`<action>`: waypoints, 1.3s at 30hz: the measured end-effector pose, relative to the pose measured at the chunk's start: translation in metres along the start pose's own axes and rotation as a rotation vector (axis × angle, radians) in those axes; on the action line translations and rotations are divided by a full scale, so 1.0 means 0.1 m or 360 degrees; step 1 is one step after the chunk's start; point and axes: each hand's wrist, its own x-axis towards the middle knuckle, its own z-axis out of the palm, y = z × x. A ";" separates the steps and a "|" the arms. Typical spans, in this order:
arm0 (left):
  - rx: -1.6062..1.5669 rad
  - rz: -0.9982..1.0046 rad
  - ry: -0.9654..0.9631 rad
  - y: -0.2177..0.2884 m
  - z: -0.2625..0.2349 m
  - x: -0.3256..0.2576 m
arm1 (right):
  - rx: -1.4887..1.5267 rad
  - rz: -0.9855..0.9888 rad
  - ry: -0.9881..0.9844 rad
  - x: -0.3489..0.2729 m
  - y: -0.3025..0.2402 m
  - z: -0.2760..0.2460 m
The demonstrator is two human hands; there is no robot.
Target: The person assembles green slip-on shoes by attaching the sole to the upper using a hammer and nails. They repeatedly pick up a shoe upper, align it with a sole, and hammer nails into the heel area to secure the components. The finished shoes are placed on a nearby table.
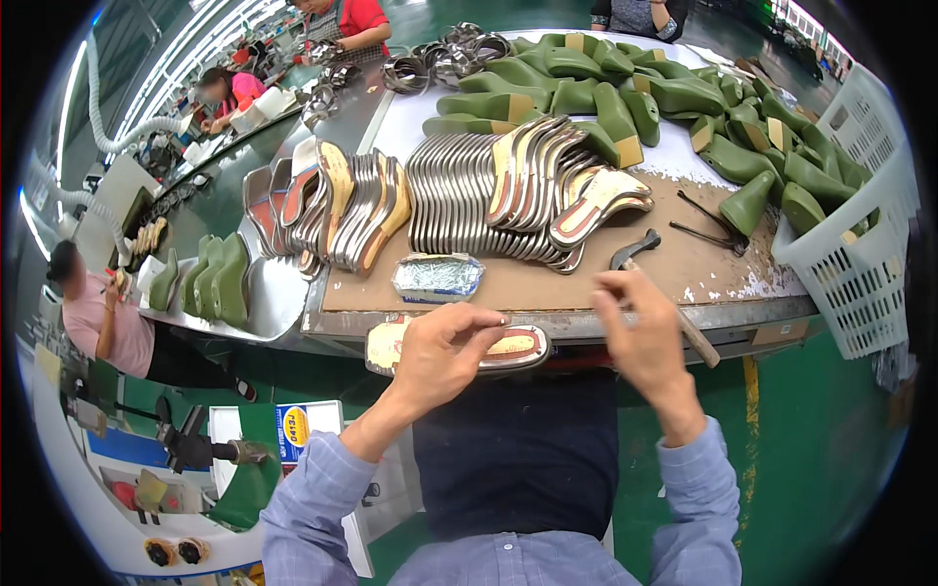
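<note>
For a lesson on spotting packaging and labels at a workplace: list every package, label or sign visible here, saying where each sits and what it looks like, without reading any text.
Small tray pack: on the brown bench mat ahead of the left hand; rounded rectangle, silvery-blue contents, pale rim.
Blue and yellow label: lower left, below the bench edge; upright rectangle on a white panel.
Tan tags: on the heel ends of several green shoe lasts; small plain squares.

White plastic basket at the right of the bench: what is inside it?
The white plastic basket holds green shoe lasts piled above its rim. Its lattice wall hides whatever lies deeper down.
</note>
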 end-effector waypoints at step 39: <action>0.0765 0.0008 -0.0250 0.05 0.12 0.19 | 0.0556 -0.0034 -0.0322 -0.57 -0.33 -0.76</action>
